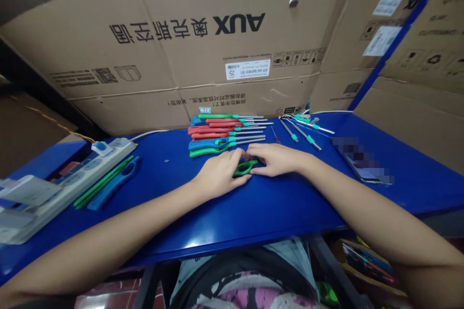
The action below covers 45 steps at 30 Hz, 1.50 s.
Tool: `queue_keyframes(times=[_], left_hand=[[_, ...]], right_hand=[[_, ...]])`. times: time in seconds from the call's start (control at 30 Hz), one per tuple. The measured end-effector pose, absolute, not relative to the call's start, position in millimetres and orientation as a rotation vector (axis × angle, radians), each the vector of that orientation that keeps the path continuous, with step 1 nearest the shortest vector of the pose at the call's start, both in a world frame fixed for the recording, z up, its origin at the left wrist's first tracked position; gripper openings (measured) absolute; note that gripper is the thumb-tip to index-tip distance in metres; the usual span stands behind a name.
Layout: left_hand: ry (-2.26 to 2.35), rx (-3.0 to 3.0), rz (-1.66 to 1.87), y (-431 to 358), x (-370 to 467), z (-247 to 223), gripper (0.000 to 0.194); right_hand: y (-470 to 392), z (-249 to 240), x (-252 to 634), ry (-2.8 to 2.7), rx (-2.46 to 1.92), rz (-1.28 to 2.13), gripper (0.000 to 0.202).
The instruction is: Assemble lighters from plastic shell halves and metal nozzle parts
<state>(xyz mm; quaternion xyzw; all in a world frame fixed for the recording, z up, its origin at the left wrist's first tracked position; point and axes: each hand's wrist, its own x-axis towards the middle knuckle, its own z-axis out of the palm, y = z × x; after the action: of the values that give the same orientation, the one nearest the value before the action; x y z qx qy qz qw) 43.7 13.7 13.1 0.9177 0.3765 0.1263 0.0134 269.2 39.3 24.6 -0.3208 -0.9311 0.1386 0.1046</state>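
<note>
The green handle (239, 172) is smooth plastic, the rods (300, 131) shiny metal, the tabletop (286, 205) glossy

We see one green handle (237, 172), other handles (217, 130) in red, orange, blue and green, turquoise collars (311, 139) on silver rods (302, 132), blue tabletop (290, 212), black-printed brown cardboard (203, 70).

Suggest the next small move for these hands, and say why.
Perhaps fetch a loose teal-collared metal rod with the right hand: the green handle in the left hand, partly hidden, shows no rod, while handles piled beyond have rods.
</note>
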Motion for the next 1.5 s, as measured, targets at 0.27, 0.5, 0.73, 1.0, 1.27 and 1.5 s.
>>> queue_keyframes(times=[0.27, 0.5, 0.73, 1.0, 1.27, 1.5], left_hand=[[1.218, 2.704, 0.376, 12, -1, 18, 0.032], [1.077, 2.644, 0.643, 12, -5, 0, 0.022], [1.074, 2.608, 0.740, 16, -6, -7, 0.028], [1.076, 2.607, 0.746, 15, -3, -8, 0.029], [1.020, 2.718, 0.732, 15, -2, -10, 0.031], [0.980, 2.834, 0.801, 12, -1, -7, 0.029]], right_hand=[[38, 27, 268, -2.722, -1.009, 0.401, 0.044], [31, 24, 251, -2.732, -1.092, 0.294, 0.050], [29, 22, 248, -2.635, -1.160, 0.318, 0.042], [26, 22, 243, -2.654, -1.212, 0.308, 0.046], [18, 24, 239, -2.704, -1.270, 0.184, 0.038], [19, 25, 238, -2.724, -1.336, 0.084, 0.045]])
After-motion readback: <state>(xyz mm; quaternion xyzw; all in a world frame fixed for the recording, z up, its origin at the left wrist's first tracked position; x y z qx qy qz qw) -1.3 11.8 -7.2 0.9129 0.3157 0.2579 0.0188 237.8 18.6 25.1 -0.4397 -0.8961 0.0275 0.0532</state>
